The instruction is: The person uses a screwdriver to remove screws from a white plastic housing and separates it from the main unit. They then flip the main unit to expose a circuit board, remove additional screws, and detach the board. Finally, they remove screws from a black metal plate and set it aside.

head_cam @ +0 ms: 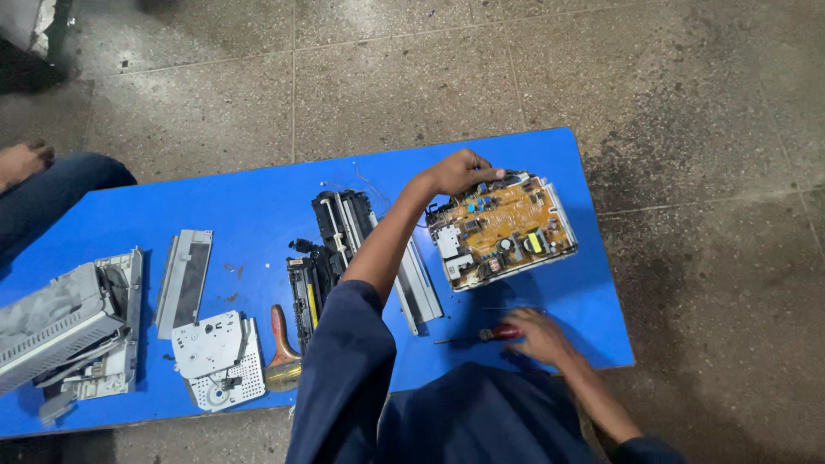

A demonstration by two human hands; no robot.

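1. The left hand [460, 172] reaches across the blue tabletop [258, 210] with its grip curled over the far-left corner of a circuit board assembly [503, 232], fingers touching the top edge; whether they clamp it or only rest on it cannot be told.
2. The circuit board assembly, an orange-brown board with small components set in a pale metal frame, lies tilted on the tabletop just below and to the right of that grip, near the tabletop's right end.
3. The right hand [541, 337] lies low on the tabletop with its grip narrowed over the red handle of a screwdriver [485, 334], whose shaft points away to the left of the fingers.
4. Left of the left forearm sit a black roller unit [331, 249] and, just beside it, a long grey metal strip [419, 288].
5. Further left of both grips lie a wooden-handled brush [282, 348], a white gear plate [215, 357], a grey flat panel [185, 277] and a grey printer casing [69, 326].
6. Another person's knee in dark cloth [51, 193] shows at the far left edge, well apart from both grips.
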